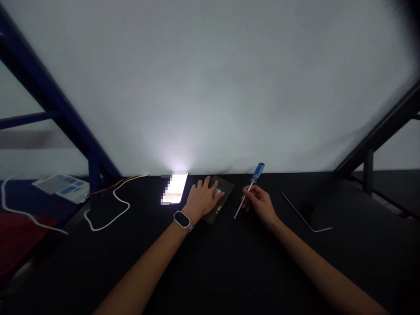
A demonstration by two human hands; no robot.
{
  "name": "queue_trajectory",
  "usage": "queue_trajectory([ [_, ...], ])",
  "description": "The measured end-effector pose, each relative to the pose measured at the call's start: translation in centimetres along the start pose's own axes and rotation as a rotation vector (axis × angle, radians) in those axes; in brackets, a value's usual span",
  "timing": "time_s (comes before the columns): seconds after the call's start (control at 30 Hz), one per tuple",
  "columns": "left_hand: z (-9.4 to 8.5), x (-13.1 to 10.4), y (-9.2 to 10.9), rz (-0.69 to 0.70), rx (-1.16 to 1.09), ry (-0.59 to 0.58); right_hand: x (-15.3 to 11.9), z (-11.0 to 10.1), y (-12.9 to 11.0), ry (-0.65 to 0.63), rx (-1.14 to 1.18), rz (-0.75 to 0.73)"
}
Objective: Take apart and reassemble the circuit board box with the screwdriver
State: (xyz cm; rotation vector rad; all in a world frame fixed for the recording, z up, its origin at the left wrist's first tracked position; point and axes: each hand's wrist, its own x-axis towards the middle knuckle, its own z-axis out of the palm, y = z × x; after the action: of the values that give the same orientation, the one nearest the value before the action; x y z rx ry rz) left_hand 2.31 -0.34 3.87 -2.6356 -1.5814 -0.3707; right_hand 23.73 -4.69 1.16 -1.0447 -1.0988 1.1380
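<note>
"Pinched together, thumb and fingertips of the right hand (260,204) had the screwdriver (255,177) by its metal shaft, just below the blue handle."

"Which way did it point?"

"It slanted, handle up toward the wall (229,96), tip down and to the left. Whether the tip touched the black table (249,267), I couldn't tell."

"And the left hand (204,197)?"

"Palm down, fingers spread apart, it lay across a dark flat case (228,186) on the table. That case sat between the two hands, set at an angle, and the screwdriver was just to its right, apart from it."

"Anything on the wrist?"

"A band with a dark oval screen (182,218), on the left one."

"What else was about?"

"A phone (175,188) shone brightly just left of that hand, a white cable (126,209) curled farther left, and a thin bent strip (314,230) lay well to the right."
</note>
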Motion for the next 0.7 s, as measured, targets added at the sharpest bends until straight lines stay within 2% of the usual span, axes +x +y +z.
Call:
queue_trajectory([
  [0.2, 0.2, -2.1, -0.1, -0.076, -0.001, 0.111, -0.2, 0.4, 0.1, -0.001, 0.013, 0.006],
  [0.4, -0.4, -2.1, 0.7, -0.136, 0.013, 0.167, -0.4, 0.2, 0.1, 0.004, 0.003, -0.006],
  [0.47, -0.4, -1.5, 0.5, -0.068, 0.013, 0.203, -0.4, 0.1, 0.1, 0.005, -0.002, -0.011],
  [0.53, 0.1, -0.5, -0.1, 0.063, -0.017, 0.218, -0.3, 0.1, 0.0, 0.004, -0.014, -0.016],
  [0.63, 1.2, 0.7, -1.0, 0.169, -0.159, 0.111, -0.3, 0.0, 0.0, 0.011, -0.034, -0.015],
  [0.7, 1.9, 1.0, -1.3, 0.148, -0.247, 0.060, -0.3, 0.1, 0.0, 0.012, -0.046, -0.014],
])
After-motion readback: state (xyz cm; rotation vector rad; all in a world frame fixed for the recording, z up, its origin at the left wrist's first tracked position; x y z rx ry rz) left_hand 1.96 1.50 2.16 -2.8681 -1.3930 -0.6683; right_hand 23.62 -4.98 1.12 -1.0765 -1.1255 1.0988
